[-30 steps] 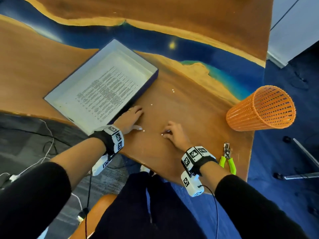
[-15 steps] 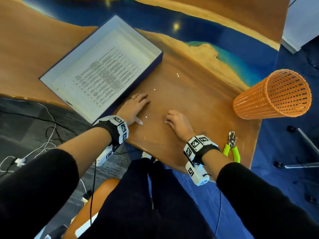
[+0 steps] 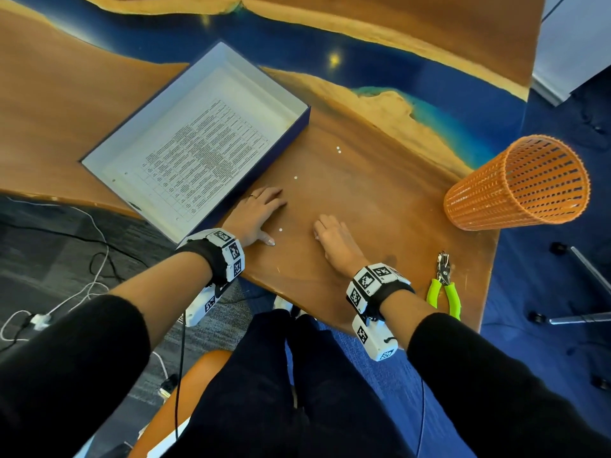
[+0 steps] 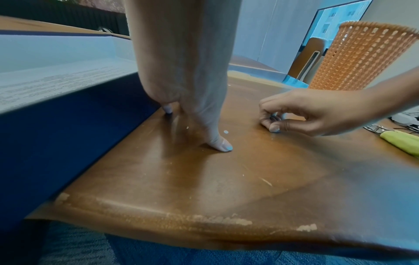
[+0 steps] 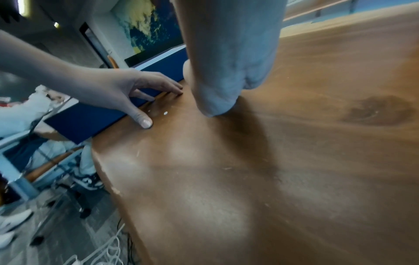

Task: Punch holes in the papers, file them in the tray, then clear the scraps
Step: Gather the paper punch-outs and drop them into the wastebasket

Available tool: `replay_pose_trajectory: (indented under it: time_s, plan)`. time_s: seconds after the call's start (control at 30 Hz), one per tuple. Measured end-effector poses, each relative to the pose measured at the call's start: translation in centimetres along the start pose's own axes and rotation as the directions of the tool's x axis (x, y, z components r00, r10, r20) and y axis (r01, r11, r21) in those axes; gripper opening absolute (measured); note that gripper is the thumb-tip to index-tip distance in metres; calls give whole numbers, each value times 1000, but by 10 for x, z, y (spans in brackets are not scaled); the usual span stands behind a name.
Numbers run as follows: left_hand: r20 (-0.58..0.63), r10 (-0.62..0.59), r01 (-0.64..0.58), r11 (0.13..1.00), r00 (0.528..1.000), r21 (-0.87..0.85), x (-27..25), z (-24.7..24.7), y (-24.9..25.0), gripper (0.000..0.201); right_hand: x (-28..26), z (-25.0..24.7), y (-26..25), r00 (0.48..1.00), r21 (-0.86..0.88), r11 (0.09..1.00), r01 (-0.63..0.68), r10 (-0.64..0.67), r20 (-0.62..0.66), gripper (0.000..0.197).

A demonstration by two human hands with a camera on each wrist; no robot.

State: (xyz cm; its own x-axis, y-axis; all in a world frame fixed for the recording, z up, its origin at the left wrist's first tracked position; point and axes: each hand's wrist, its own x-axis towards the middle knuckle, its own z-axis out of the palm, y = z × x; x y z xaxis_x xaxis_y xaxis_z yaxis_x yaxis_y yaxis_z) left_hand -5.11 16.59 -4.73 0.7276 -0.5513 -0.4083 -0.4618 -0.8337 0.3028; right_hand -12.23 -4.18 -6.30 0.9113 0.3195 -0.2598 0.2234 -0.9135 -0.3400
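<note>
Scraps [image 3: 280, 230]: tiny white paper discs, scattered on the wooden counter [image 3: 380, 206] between tray and basket, 1 lying between the hands. Left hand [image 3: 256, 215] spread flat, fingers straight, beside the blue-walled tray [image 3: 299, 122] holding punched printed papers [image 3: 201, 157]. Right hand [image 4: 294, 111] curled, fingertips pinching at a disc. Green-handled hole punch [image 3: 444, 285] near the orange basket [image 3: 515, 183].

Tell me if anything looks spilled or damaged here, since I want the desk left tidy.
Small white paper dots are scattered loose on the table right of the tray; one dot lies between the left hand and right hand. The table's near edge is chipped.
</note>
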Motion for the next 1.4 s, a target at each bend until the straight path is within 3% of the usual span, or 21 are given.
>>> replay_pose_trajectory:
  time_s: [0.13,0.33,0.53,0.7,1.07,1.4]
  plan:
    - [-28,39,-40,999,999,-13,-2,1,-4,79,-1,2,10,995,133,988,-80,87,-46,35]
    - [-121,87,-95,993,989,-66,-2,6,-6,34,-3,-7,15,988,318,944,-89,123,-90,10]
    - [-143,109,-119,991,984,-68,3,7,-10,22,-3,-7,15,976,407,906,-115,180,-126,6]
    - [-130,145,-152,987,981,-47,6,5,-3,9,-1,-8,15,980,374,919,-126,175,-98,4]
    - [-143,224,-215,974,964,75,6,4,2,14,-1,-10,13,979,357,923,-143,184,-85,3]
    - [-48,287,-276,947,957,164,12,9,-1,14,0,-9,16,977,387,911,-142,193,-95,2]
